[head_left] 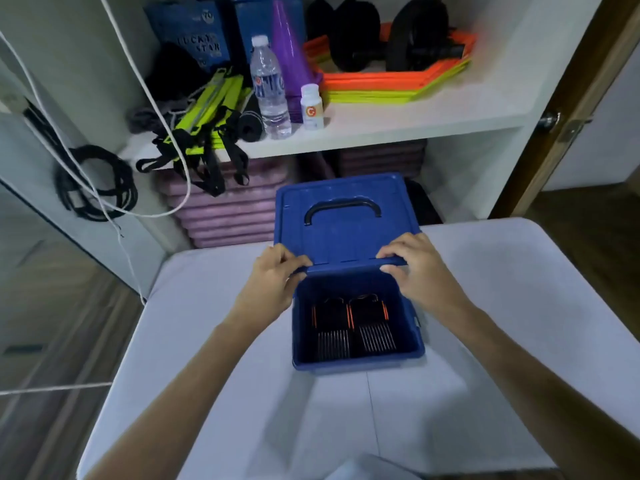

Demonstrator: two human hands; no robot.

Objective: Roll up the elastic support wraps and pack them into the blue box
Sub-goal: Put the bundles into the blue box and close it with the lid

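A blue box stands on the white table in the head view. Inside it lie two black rolled wraps with orange stripes, side by side on the bottom. The blue lid, with a black handle on top, is tilted over the box's far half. My left hand pinches the lid's near edge at its left corner. My right hand grips the same edge at the right corner.
Behind the table a white shelf holds a water bottle, a small white bottle, a purple cone, stacked orange and yellow rings, black dumbbells and neon straps. Purple mats are stacked below. Cords hang at the left.
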